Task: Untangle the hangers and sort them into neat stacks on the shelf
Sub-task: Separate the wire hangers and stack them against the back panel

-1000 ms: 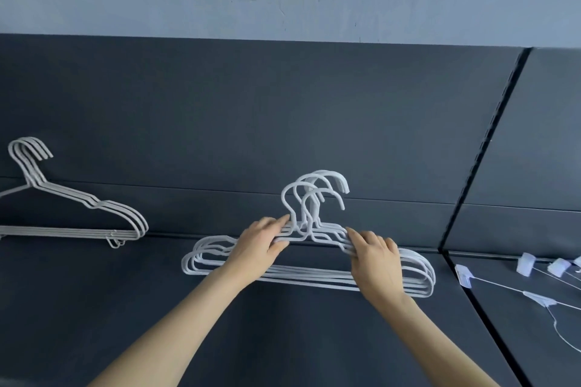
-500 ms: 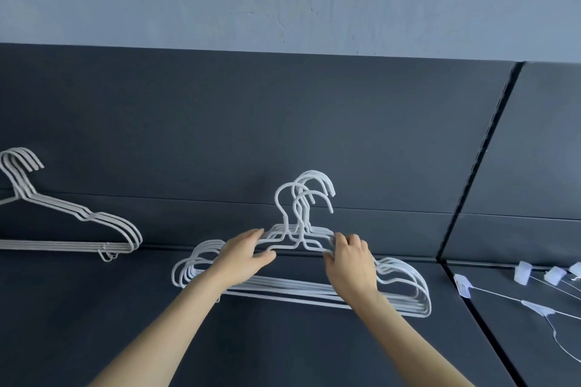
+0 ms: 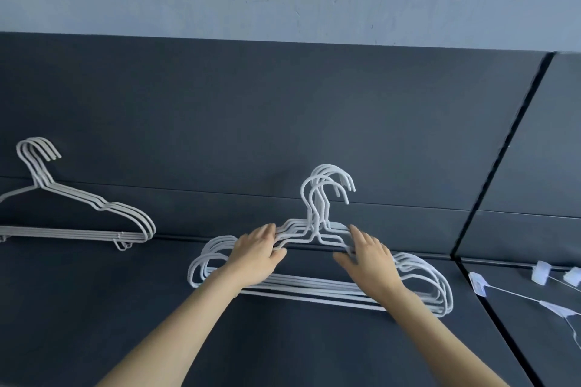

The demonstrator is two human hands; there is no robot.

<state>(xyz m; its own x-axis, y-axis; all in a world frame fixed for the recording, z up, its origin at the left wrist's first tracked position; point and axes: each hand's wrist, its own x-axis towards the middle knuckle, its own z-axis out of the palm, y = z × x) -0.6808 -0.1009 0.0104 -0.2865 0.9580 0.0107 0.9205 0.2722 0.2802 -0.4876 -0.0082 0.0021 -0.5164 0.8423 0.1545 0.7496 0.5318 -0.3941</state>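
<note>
Dark grey padding covers the shelf (image 3: 283, 342) and the back panel (image 3: 283, 122) behind it, so the white wire hangers show sharply. The middle stack (image 3: 314, 287) has its bars on the shelf and its tops rising against the back panel. The bars fan out a little toward the right and the shoulders are not quite lined up. The left stack (image 3: 94, 234) sits well apart in the same pose, with its wires nested closely, and looks like the standard to match.

The left hand (image 3: 254, 256) pinches the middle stack's left shoulder wires, thumb underneath and fingers over the top. The right hand (image 3: 371, 261) lies on the right shoulder wires with fingers fairly straight and thumb spread, pressing rather than gripping. The hooks (image 3: 327, 185) stand between the hands and splay in several directions.

The step in hand seems to be squaring up this stack. It would go best with both hands drawing the shoulders inward together, so the necks slide into one line, then tapping the bars flush against the shelf. Thin wire springs and snags, so a light squeeze near the necks should work better than force at the ends. Check that no hook crosses another before letting go.

The clip hangers (image 3: 503, 289) lie on the next section to the right, seemingly unsorted.
</note>
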